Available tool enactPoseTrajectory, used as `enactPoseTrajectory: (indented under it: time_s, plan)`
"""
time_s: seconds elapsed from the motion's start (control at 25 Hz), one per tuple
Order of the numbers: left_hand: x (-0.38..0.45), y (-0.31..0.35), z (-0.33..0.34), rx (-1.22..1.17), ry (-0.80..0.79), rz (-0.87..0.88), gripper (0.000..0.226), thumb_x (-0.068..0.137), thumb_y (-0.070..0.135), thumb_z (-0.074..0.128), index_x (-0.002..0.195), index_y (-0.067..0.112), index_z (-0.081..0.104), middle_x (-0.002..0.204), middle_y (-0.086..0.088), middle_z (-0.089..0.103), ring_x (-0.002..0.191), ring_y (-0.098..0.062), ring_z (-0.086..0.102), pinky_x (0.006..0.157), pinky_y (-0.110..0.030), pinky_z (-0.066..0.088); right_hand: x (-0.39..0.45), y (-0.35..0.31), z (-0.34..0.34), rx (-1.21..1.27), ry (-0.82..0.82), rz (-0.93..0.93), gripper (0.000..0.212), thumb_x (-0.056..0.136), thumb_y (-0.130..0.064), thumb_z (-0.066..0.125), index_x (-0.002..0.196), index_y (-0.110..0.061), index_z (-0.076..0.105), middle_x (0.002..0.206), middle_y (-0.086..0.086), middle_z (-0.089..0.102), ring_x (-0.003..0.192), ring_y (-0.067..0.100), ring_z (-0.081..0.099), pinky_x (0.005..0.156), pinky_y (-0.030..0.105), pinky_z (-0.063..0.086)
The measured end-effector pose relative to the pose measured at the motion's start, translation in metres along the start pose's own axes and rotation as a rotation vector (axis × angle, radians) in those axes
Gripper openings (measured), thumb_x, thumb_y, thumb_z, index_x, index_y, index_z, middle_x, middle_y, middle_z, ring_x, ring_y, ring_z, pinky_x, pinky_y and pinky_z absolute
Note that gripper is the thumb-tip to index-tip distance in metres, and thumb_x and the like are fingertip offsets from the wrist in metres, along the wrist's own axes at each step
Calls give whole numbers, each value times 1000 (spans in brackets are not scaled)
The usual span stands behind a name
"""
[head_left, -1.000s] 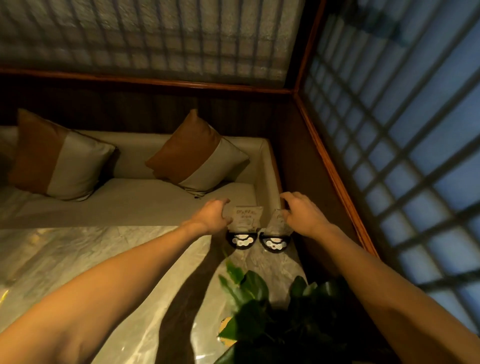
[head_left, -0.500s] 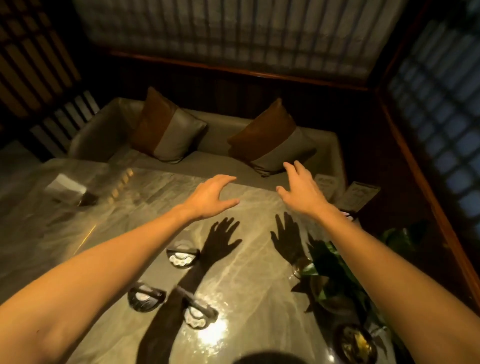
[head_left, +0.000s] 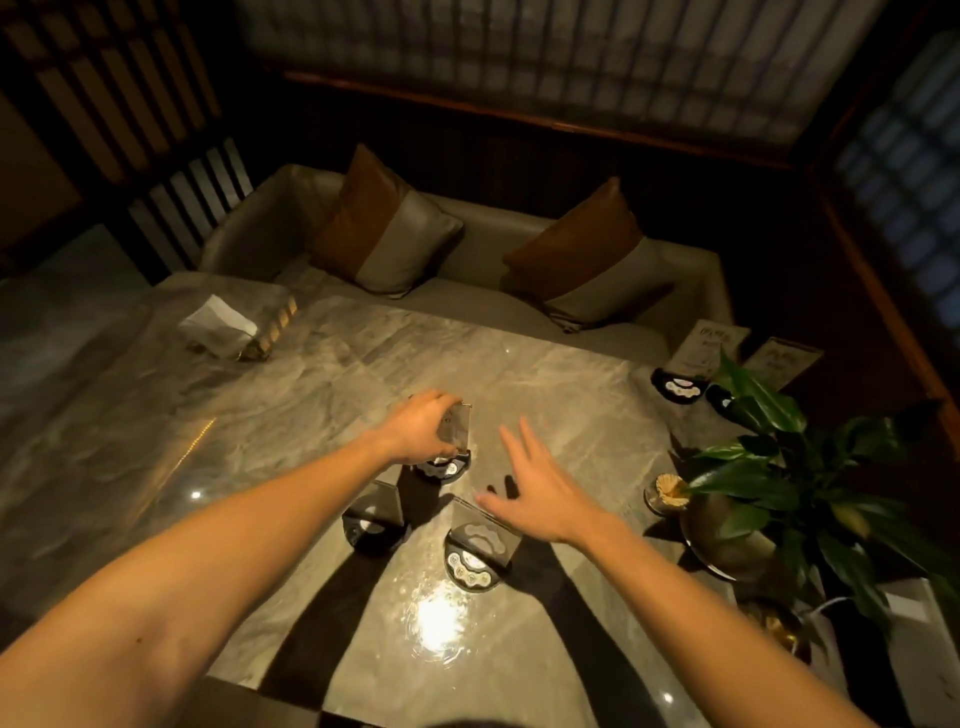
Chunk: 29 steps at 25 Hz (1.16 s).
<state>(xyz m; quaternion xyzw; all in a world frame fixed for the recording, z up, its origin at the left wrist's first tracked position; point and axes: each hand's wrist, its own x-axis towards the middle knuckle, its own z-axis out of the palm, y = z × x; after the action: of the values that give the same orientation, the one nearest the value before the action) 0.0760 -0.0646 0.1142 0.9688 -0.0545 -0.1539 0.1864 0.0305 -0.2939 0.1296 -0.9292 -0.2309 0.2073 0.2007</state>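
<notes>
Three small sign stands cluster at the middle of the marble bench, each a clear upright panel on a dark rounded base. At the bench's ten o'clock corner, well apart from the cluster, lies a tissue box with a white sheet poking out.

Next comes the left grip, reaching in from seven o'clock. Its fingers curl over the top edge of the far stand, so it is grasping that panel from above. The panel shows at three o'clock of the knuckles. Its base peeks out under the grip at five o'clock and looks to rest on the bench.

Near the far stand, at its seven o'clock, stands the near-left stand, with no hand on it. At the far stand's five o'clock stands the near-right stand, with pale markings on its base.

The right grip hovers at that stand's two o'clock. It is released, its fingers straight and spread, holding nothing. Whether the thumb brushes the panel's top I cannot tell.

Further right, toward the bench's three o'clock edge, a toothpick cup sits just beside a potted plant. Two more printed stands stand side by side at the one o'clock corner.

Beyond the bench at twelve o'clock runs a pale sofa.
</notes>
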Motion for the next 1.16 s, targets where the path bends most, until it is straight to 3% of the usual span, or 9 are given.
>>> enactPoseTrajectory:
  time_s: [0.08,0.16,0.24,0.4,0.48,0.64,0.88,1.04,1.16]
  plan:
    - [3,-4,2,24,26,7,79,82,33,80,149,17,42,147,-9,50,135,-30,48,111,-45,41,-4,-2,14,-33,-112,-32,86,87,-59,58,156,-24,19,163,11,24,143,31,36,111,47,40]
    - [9,-6,1,44,44,14,71,84,26,78,147,16,46,142,-9,53,132,-31,49,110,-46,41,-3,-1,25,-83,-165,-70,47,92,-41,57,134,-21,51,132,12,60,114,34,61,91,46,52]
    - [15,-6,-3,80,51,19,58,86,18,73,141,16,53,135,-9,57,127,-32,52,104,-46,42,3,3,28,-95,-137,-66,12,96,-21,53,104,-15,61,98,12,68,87,33,65,68,39,50]
    - [35,-6,-6,66,55,20,28,85,10,67,112,15,67,107,-8,69,100,-30,66,71,-34,44,19,24,5,-56,-78,-14,11,97,-15,53,103,-14,62,97,11,69,86,29,64,69,38,50]
    - [42,-6,-5,34,60,-3,27,85,5,63,107,18,68,100,-4,72,92,-24,67,67,-31,43,30,45,-14,-26,-74,13,9,98,-21,55,103,-18,62,97,7,69,86,26,64,72,38,52]
    - [68,10,-10,-35,62,-8,27,94,11,63,117,24,71,112,2,76,104,-19,71,84,-41,58,62,95,-67,-1,-19,64,14,97,-24,57,108,-21,65,102,3,70,92,23,65,79,43,54]
    - [158,70,-34,-135,60,59,31,98,15,63,129,18,68,125,-4,73,117,-21,67,98,-42,55,119,170,-167,-35,70,121,23,99,-24,57,122,-24,64,111,-3,68,103,19,64,84,39,52]
    - [229,106,-34,-107,63,64,32,98,12,62,128,20,67,127,-2,71,120,-20,66,99,-46,56,154,215,-209,-99,141,149,11,98,-21,56,105,-28,61,100,-2,68,94,22,65,79,45,56]
    - [271,118,-26,-94,84,9,34,99,12,61,131,21,66,128,-3,71,119,-21,66,97,-47,56,174,244,-222,-163,185,172,15,96,-15,56,107,-24,59,103,5,69,95,28,65,80,48,56]
